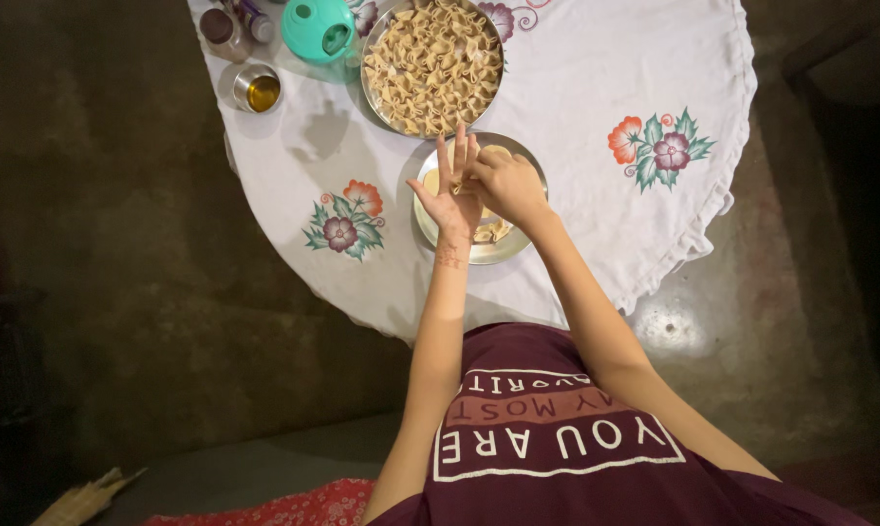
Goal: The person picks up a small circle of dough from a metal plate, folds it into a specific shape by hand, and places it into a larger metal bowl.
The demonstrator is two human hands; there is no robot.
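Both hands, left hand (447, 200) open-fingered and right hand (503, 185) pinching, hold a small pale dough piece (456, 185) over the steel plate (479, 255); the heaped tray (432, 64) stands toward the cloth's far edge.

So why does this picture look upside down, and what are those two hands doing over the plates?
The picture comes from a small camera worn on a person's head, looking down. That is why you see their maroon shirt at the bottom and their arms reaching away from you. There is only this one view.

The left hand is held open with the fingers up. The right hand presses against its palm, pinching a small piece of dough between them; the piece is too small to see well.

Under the hands sits a steel plate with a few dough pieces. Behind it is a big tray heaped with folded dough shapes. Everything rests on a white cloth with flowers. At the far left stand a little steel cup of oil and a teal lid.
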